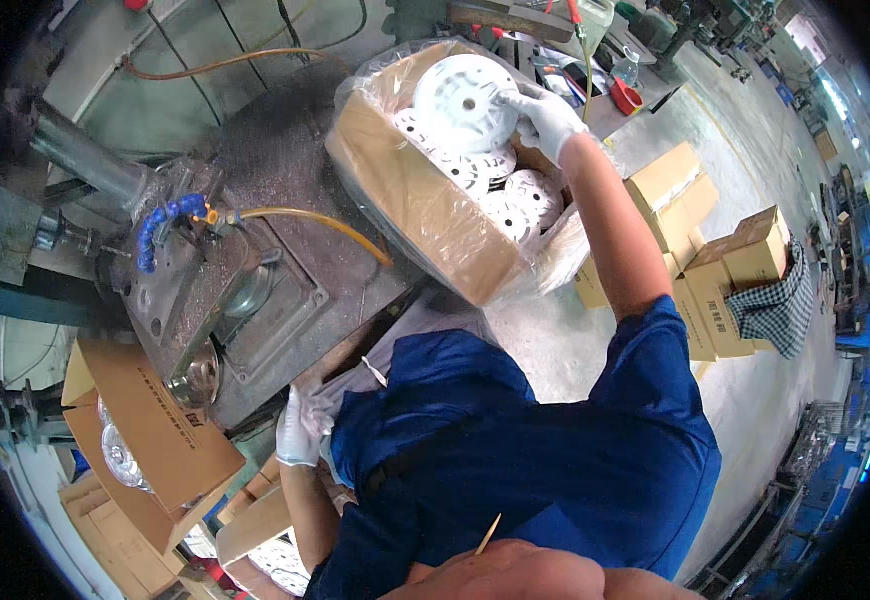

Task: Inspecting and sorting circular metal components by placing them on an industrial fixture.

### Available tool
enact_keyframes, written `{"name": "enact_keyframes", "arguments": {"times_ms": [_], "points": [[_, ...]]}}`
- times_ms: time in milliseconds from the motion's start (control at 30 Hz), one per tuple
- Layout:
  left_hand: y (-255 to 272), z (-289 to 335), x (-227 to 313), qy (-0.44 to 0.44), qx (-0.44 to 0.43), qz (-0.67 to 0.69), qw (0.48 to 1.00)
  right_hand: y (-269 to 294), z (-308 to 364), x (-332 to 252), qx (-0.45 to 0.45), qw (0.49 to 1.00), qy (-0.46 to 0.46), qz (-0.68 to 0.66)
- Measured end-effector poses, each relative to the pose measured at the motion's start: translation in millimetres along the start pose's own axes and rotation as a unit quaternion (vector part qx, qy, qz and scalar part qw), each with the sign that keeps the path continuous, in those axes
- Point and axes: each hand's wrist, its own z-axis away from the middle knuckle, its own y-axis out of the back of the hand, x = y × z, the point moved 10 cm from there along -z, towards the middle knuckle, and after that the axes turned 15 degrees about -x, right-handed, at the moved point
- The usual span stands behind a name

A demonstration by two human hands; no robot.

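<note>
My right hand [547,117], in a white glove, grips the rim of a white round metal disc [445,112] with a hole in its middle. The disc is over a plastic-lined cardboard box [430,205], above several more white discs with holes [515,208]. My left hand [302,425], also gloved, hangs low by the near edge of the machine table [340,290]. Its fingers are smeared and partly hidden, so I cannot tell whether they hold anything. A shiny round metal part [251,290] sits in the fixture on the table.
A drill-like spindle [70,235] and a blue jointed coolant hose [160,225] stand at the left. Below them, an open carton [150,440] holds shiny metal parts. Closed cartons [720,300] with a checked cloth [777,300] stand at right. A red container [626,97] is on the far bench.
</note>
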Motion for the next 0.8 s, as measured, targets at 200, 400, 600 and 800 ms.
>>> {"name": "enact_keyframes", "arguments": {"times_ms": [200, 400, 600, 800], "points": [[47, 21, -1, -0.034, 0.098, 0.026, 0.994, 76, -119, 156, 0.203, 0.946, -0.230, 0.103], [83, 104, -2, -0.060, 0.243, -0.051, 0.967, 30, -171, 237, 0.228, 0.902, -0.171, -0.325], [116, 160, -51, -0.050, 0.256, 0.094, 0.961, 55, -231, 273, 0.181, 0.956, -0.231, -0.007], [122, 152, -55, -0.040, 0.249, 0.050, 0.966, 33, -195, 189, 0.104, 0.874, -0.167, 0.444]]}}
